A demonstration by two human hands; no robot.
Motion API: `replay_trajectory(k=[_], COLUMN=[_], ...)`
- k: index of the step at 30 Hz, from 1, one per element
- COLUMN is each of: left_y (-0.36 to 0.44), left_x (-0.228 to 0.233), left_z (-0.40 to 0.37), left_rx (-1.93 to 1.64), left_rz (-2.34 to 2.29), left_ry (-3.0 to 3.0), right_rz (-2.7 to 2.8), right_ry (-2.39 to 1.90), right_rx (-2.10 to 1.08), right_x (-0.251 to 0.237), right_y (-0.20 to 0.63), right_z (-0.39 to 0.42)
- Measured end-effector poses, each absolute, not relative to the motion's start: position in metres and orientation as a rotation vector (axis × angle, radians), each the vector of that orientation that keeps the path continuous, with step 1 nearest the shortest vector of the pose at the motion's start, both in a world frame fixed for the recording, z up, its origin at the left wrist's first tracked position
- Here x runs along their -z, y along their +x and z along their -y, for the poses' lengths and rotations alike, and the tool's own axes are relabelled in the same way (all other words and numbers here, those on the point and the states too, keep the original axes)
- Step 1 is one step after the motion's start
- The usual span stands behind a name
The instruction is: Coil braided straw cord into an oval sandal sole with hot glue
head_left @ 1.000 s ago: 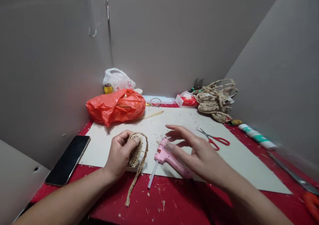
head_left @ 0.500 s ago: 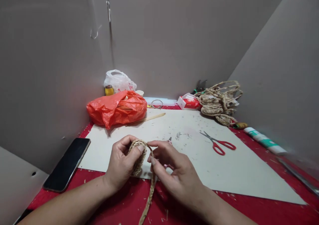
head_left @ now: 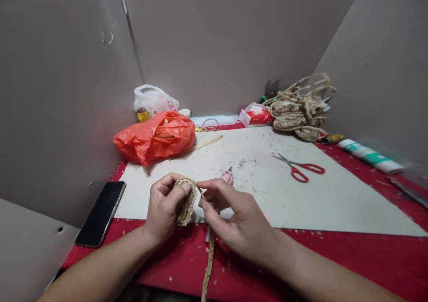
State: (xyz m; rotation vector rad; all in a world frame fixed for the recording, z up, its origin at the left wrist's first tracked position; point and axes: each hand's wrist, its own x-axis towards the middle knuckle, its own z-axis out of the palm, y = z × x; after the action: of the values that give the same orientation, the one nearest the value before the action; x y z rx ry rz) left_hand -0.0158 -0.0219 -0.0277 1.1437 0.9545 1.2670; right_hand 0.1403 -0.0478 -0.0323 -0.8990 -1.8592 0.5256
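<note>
My left hand (head_left: 165,204) is closed around a small oval coil of braided straw cord (head_left: 186,208), thumb pressed on its upper face. From the coil's upper right a free length of braided cord (head_left: 209,266) runs through my right hand (head_left: 230,213) and hangs down past the table's front edge. The thumb and forefinger of my right hand pinch this cord just beside the coil. Behind my right hand, a pink-wrapped tool with a dark pointed tip (head_left: 228,175) lies on the white sheet, partly hidden.
Red-handled scissors (head_left: 299,167) lie on the white board (head_left: 334,204) at right. A phone (head_left: 100,213) rests at left. Farther back are an orange plastic bag (head_left: 155,137), a red tissue pack (head_left: 256,115) and a bundle of braided cord (head_left: 294,112). A green-and-white roll (head_left: 369,156) sits at the right edge.
The camera view has tilted and shifted, so the table things sit higher in the picture. Both hands keep their hold on the coil and cord; more of the pink-wrapped tool shows.
</note>
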Motion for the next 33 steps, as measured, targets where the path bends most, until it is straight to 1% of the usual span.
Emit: replay_trajectory(k=[11,21,33], left_y=[-0.011,-0.012,-0.01], left_x=[0.021,0.024,0.027], left_z=[0.024,0.021,0.022], left_rx=[-1.271,-1.295,-1.299], left_rz=[-0.93,-0.944,-0.992], left_ry=[1.082,1.1,1.085], right_rz=[1.78,1.883,1.849], right_ry=[-0.92,-0.89,-0.93], right_rx=[-0.539,-0.502,-0.432], right_x=[0.045,0.041,0.04], right_y=[0.133,0.134,0.133], right_z=[0.05,0.051,0.052])
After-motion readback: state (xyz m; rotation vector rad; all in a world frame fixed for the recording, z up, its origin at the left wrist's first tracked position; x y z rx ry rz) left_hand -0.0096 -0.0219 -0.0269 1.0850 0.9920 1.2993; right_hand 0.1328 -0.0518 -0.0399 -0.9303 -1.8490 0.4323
